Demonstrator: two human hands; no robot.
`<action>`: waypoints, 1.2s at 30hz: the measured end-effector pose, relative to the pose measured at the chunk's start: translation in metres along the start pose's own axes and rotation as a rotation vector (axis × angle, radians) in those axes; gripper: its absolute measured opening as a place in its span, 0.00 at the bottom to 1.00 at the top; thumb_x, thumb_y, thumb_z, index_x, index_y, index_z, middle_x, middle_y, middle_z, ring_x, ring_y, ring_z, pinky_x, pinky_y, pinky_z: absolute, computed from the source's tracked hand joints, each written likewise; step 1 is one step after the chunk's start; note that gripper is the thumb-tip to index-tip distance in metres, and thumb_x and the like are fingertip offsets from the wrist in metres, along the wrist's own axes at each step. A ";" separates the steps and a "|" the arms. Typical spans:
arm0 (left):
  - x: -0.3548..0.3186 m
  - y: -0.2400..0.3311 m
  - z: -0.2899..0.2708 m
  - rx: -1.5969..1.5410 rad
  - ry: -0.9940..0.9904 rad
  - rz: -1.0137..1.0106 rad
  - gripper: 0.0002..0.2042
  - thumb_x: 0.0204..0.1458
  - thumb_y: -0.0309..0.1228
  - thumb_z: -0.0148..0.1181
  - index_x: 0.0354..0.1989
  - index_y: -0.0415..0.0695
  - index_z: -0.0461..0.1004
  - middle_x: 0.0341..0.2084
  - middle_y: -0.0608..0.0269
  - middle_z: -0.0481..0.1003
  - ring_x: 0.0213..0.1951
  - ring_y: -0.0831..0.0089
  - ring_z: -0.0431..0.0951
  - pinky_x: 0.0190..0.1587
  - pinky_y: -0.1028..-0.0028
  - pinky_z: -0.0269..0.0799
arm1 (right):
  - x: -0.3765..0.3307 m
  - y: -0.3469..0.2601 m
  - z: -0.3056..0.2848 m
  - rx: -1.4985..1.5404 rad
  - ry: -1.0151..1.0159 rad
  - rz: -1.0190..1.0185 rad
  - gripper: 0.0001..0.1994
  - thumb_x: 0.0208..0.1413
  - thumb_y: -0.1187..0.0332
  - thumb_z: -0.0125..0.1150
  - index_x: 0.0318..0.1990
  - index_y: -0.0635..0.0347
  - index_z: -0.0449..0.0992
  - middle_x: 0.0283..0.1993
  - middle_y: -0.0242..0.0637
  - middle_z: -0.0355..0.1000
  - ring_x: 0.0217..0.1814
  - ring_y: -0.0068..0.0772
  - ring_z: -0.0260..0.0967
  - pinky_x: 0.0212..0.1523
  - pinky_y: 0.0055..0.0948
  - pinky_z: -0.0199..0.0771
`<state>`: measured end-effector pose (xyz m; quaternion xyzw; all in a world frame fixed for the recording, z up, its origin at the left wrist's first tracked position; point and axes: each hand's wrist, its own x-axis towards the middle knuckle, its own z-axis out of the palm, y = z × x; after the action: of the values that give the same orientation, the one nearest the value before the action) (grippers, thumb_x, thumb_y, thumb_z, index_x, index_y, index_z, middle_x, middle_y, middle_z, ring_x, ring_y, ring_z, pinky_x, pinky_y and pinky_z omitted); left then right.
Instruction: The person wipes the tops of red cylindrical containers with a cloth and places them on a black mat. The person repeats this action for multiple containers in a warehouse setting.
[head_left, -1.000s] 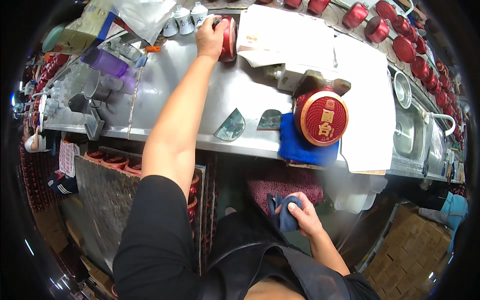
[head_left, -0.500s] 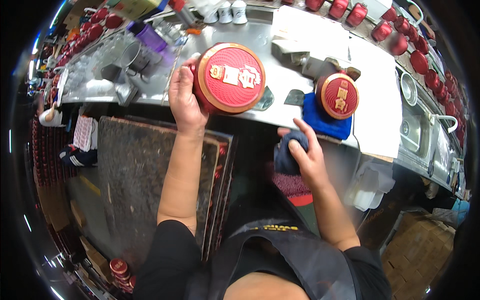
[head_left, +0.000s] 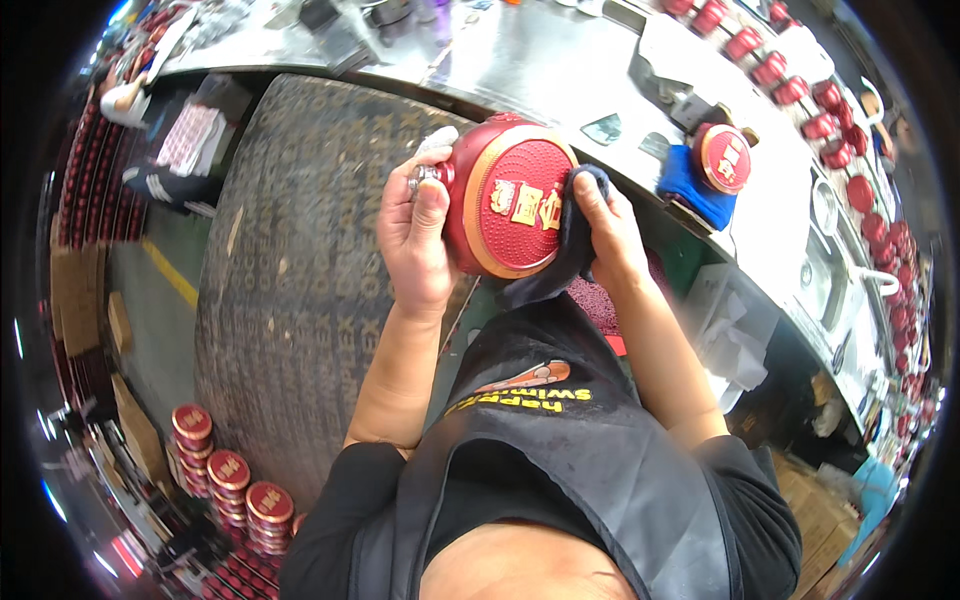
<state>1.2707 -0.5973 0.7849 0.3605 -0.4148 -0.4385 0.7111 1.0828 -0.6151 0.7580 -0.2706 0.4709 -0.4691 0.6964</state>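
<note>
We hold a round red jar (head_left: 505, 195) up in front of our chest, its flat embossed face with the gold rim turned toward us, below the near edge of the tabletop (head_left: 540, 70). Our left hand (head_left: 415, 240) is wrapped around the jar's left side, thumb lying up along its edge near the small neck. Our right hand (head_left: 605, 230) is closed on a dark cloth (head_left: 565, 250), pressing it against the jar's right rim; the cloth hangs down under the jar.

Below the hands is our dark apron (head_left: 560, 450). To the left lies a large ribbed mat (head_left: 290, 280) on the floor.

On the steel tabletop, up and to the right, a second red jar (head_left: 722, 158) sits on a blue cloth (head_left: 690, 185). Farther along the right edge runs a row of small red jars (head_left: 800, 85). At lower left, stacks of red jars (head_left: 228, 480) stand on the floor.
</note>
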 end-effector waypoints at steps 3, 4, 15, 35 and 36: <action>-0.019 0.027 -0.023 -0.040 0.064 -0.011 0.17 0.59 0.37 0.56 0.49 0.36 0.70 0.51 0.54 0.71 0.49 0.73 0.71 0.54 0.73 0.66 | -0.011 0.007 0.025 -0.070 -0.076 0.055 0.17 0.58 0.55 0.61 0.46 0.58 0.73 0.40 0.29 0.72 0.40 0.19 0.67 0.43 0.24 0.70; -0.025 0.037 -0.032 -0.078 0.091 -0.022 0.16 0.59 0.36 0.56 0.48 0.37 0.71 0.51 0.56 0.71 0.50 0.74 0.71 0.55 0.73 0.65 | -0.019 0.009 0.032 -0.147 -0.139 0.038 0.17 0.58 0.55 0.61 0.47 0.58 0.73 0.40 0.28 0.71 0.40 0.19 0.66 0.43 0.24 0.70; -0.169 0.172 -0.220 0.583 0.565 0.203 0.14 0.59 0.36 0.54 0.48 0.41 0.72 0.54 0.55 0.70 0.54 0.69 0.70 0.57 0.70 0.65 | -0.068 0.025 0.059 -0.621 -0.465 0.020 0.25 0.61 0.63 0.55 0.62 0.66 0.61 0.53 0.44 0.72 0.42 0.22 0.68 0.43 0.20 0.70; -0.357 0.290 -0.614 1.626 1.223 0.250 0.16 0.54 0.42 0.59 0.46 0.46 0.75 0.38 0.55 0.79 0.43 0.60 0.78 0.48 0.68 0.71 | -0.091 0.089 0.112 -0.782 -0.426 0.069 0.22 0.63 0.62 0.54 0.60 0.64 0.62 0.45 0.40 0.74 0.32 0.18 0.67 0.27 0.16 0.67; -0.358 0.291 -0.617 1.613 1.223 0.240 0.16 0.54 0.42 0.59 0.46 0.46 0.75 0.38 0.55 0.79 0.43 0.60 0.78 0.48 0.68 0.71 | -0.091 0.090 0.112 -0.793 -0.435 0.067 0.22 0.63 0.62 0.54 0.60 0.64 0.62 0.45 0.40 0.74 0.32 0.18 0.67 0.27 0.16 0.67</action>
<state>1.8271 -0.0711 0.6977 0.8505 -0.1857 0.3053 0.3859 1.2097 -0.5022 0.7670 -0.5935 0.4655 -0.1620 0.6363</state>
